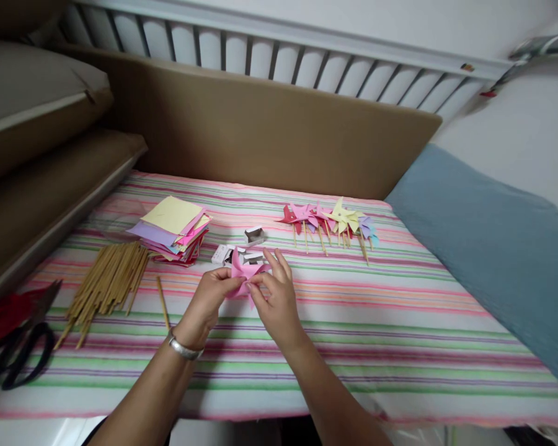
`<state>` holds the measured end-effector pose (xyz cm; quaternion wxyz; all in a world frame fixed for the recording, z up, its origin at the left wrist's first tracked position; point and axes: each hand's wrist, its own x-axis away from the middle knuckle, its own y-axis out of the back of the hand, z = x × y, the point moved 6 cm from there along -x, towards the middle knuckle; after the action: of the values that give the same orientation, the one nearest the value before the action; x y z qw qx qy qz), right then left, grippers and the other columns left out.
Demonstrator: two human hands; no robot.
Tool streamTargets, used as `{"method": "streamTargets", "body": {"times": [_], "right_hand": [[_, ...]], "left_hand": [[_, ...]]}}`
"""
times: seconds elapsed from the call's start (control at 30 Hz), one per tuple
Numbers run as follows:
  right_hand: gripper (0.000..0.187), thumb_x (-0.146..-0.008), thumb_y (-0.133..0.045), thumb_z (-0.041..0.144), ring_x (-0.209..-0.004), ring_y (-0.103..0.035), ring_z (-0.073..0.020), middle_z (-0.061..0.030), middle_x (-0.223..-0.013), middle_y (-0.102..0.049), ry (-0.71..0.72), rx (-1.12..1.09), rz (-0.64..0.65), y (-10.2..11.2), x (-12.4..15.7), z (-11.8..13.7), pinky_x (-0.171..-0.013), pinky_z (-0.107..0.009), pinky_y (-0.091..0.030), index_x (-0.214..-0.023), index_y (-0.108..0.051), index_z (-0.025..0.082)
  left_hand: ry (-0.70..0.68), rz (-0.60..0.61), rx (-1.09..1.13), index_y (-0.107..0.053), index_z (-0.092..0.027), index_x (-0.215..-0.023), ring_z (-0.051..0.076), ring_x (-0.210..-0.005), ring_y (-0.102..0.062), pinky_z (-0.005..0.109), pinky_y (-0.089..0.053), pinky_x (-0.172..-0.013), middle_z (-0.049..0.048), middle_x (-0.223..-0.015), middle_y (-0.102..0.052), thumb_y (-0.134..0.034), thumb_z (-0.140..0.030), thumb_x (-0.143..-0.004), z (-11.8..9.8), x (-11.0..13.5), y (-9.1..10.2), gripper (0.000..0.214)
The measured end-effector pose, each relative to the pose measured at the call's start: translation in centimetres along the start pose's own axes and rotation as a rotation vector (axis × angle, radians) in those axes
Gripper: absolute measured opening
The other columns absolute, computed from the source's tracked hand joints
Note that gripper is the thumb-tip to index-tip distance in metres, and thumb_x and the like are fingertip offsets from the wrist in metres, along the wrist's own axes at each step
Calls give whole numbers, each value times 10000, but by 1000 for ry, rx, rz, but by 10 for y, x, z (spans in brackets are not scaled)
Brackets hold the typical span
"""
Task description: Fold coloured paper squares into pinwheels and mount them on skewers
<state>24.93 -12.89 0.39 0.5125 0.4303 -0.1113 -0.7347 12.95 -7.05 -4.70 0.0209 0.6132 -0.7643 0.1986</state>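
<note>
A pink folded paper pinwheel [242,274] is held between both hands above the striped cloth [363,322]. My left hand [209,298], with a silver bracelet at the wrist, pinches its left side. My right hand [275,292] pinches its right side, with the other fingers raised. A single wooden stick [162,301] lies on the cloth just left of my left hand.
A pile of wooden sticks [106,285] and a stack of coloured paper squares [173,229] lie at the left. Small white boxes [242,248] sit behind the hands. Several finished pinwheels [335,224] lie at the back right. Black scissors [16,347] rest at the far left.
</note>
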Motion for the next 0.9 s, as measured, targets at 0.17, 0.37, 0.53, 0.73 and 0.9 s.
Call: {"method": "streamTargets", "body": {"times": [0.17,0.37,0.53,0.73,0.9], "right_hand": [[80,-791,-571,178,-1360,-233,-264,-94,-1370,-447,-31,18,-11,1,0,-5,-1055,-501,-294,-733,-619,206],[89,-800,-557,177,-1354,-242,-267,-93,-1360,-461,-15,39,7,0,0,-4,-1049,-504,-301,-742,-619,205],[84,-798,-562,178,-1350,-249,-269,-103,-1356,-465,-21,56,13,-1,0,-3,-1054,-489,-300,-741,-621,197],[81,-793,-566,182,-1346,-256,-265,-103,-1343,-475,-39,58,5,-3,0,-6,-1048,-490,-303,-728,-611,197],[74,-778,-571,176,-1340,-265,-269,-107,-1328,-486,-55,66,0,-3,-1,-7,-1046,-491,-301,-718,-608,197]], "left_hand": [[34,53,1,-696,-130,-601,81,-491,-457,219,-342,-535,-19,-514,-589,-775,-227,-497,4,-2,-1,162],[69,123,39,-707,-131,-639,111,-569,-536,234,-393,-612,14,-602,-653,-771,-214,-529,9,-4,0,152],[85,143,57,-715,-132,-663,135,-615,-569,249,-411,-650,27,-624,-667,-775,-209,-530,7,-2,-1,165],[87,177,53,-726,-127,-693,145,-649,-581,260,-417,-685,38,-643,-679,-783,-220,-535,4,-1,-3,192],[82,190,0,-728,-126,-704,129,-621,-563,246,-404,-653,38,-653,-681,-782,-250,-547,2,1,-2,208]]}}
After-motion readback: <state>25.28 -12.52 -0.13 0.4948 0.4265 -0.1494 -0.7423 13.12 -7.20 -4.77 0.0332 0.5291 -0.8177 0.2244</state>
